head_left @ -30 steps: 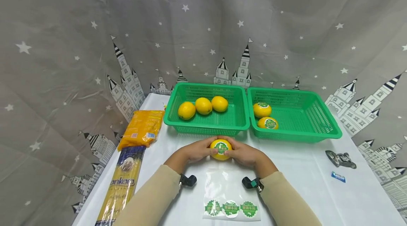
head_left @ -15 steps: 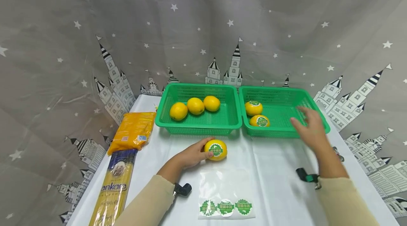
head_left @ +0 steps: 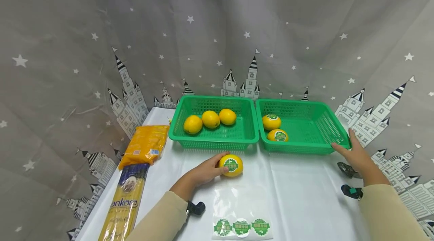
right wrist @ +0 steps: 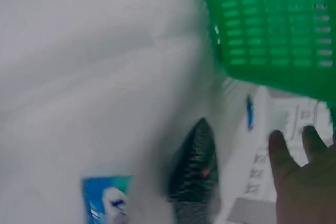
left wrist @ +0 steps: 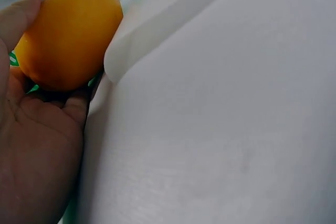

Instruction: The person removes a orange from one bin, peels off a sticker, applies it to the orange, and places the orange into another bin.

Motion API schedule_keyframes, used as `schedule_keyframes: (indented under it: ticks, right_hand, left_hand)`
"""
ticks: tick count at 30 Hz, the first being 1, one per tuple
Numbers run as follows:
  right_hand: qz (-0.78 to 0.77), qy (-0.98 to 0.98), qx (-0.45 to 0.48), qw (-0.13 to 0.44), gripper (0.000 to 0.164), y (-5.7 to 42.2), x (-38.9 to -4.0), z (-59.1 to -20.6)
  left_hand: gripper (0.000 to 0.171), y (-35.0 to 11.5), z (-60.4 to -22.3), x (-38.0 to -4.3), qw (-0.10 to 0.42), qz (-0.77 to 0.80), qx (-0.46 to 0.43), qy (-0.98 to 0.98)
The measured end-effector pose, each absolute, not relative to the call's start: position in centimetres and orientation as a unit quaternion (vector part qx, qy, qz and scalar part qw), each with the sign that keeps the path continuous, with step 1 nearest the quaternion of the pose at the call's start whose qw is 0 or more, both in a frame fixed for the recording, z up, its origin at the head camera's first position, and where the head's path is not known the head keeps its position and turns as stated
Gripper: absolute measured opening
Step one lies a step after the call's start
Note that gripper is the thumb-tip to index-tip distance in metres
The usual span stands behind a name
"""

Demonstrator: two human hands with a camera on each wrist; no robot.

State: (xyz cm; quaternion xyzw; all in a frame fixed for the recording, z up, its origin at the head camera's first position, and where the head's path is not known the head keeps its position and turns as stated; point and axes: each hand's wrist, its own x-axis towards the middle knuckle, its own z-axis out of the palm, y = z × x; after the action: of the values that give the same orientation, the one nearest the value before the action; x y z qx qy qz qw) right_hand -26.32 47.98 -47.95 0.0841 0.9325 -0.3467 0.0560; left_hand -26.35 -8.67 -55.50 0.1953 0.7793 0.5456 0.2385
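Note:
An orange [head_left: 235, 172] with a round green-and-white sticker [head_left: 231, 164] on its near side sits in the grip of my left hand [head_left: 205, 172], low over the white table. The left wrist view shows thumb and fingers round the fruit. My right hand [head_left: 359, 158] is at the front right corner of the right green basket [head_left: 298, 147], its thumb overlapping the rim in the head view. Its fingers are spread in the right wrist view, beside the basket wall. Two stickered oranges [head_left: 271, 123] lie at that basket's left end.
A left green basket [head_left: 217, 143] holds three plain oranges [head_left: 211, 119]. A clear sticker sheet [head_left: 242, 199] lies near the front. An orange packet [head_left: 145, 145] and a spaghetti pack [head_left: 123, 203] lie left. Below the right hand are a dark packet [right wrist: 194, 171] and blue packet [right wrist: 107, 200].
My right hand has let go of the orange and moved right to the right basket's corner. The left hand keeps holding the orange near the same place.

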Motion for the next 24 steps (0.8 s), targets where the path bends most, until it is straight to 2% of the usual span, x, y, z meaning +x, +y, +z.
schedule_keyframes:
  ticks: [4,7,10,13,16,18,20,22,24]
  right_hand:
    - [-0.316,0.947,0.029,0.040,0.105,47.4,-26.9,-47.9]
    - [-0.313,0.949,0.032,0.029,0.106,46.8,-27.2,-48.1]
    - [-0.326,0.944,0.042,0.021,0.109,46.0,-27.3,-48.1]
    - [-0.340,0.939,0.056,0.021,0.113,44.9,-27.4,-48.2]
    - [-0.354,0.933,0.067,0.022,0.116,43.8,-27.6,-48.5]
    - [-0.367,0.927,0.070,0.021,0.116,43.1,-27.7,-48.9]
    - [-0.379,0.923,0.069,0.022,0.117,42.3,-27.9,-49.4]
    - [-0.384,0.921,0.067,0.023,0.117,41.4,-28.0,-49.9]
    - [-0.385,0.920,0.064,0.024,0.118,40.5,-28.1,-50.1]
  left_hand:
    - [0.079,-8.8,-55.7,-26.2,0.238,0.546,0.188,0.781]
    - [0.079,-8.9,-55.2,-26.1,0.232,0.510,0.195,0.805]
    - [0.078,-8.9,-53.5,-26.1,0.224,0.432,0.240,0.840]
    - [0.071,-8.4,-50.2,-26.2,0.231,0.343,0.305,0.858]
    - [0.061,-7.1,-45.8,-26.6,0.278,0.331,0.354,0.830]
    - [0.060,-5.7,-42.3,-27.5,0.297,0.353,0.366,0.809]
    - [0.059,-3.8,-39.3,-29.0,0.277,0.385,0.368,0.800]
    - [0.062,-1.3,-37.4,-31.3,0.218,0.404,0.359,0.813]
    - [0.068,1.4,-37.2,-34.1,0.154,0.418,0.326,0.834]
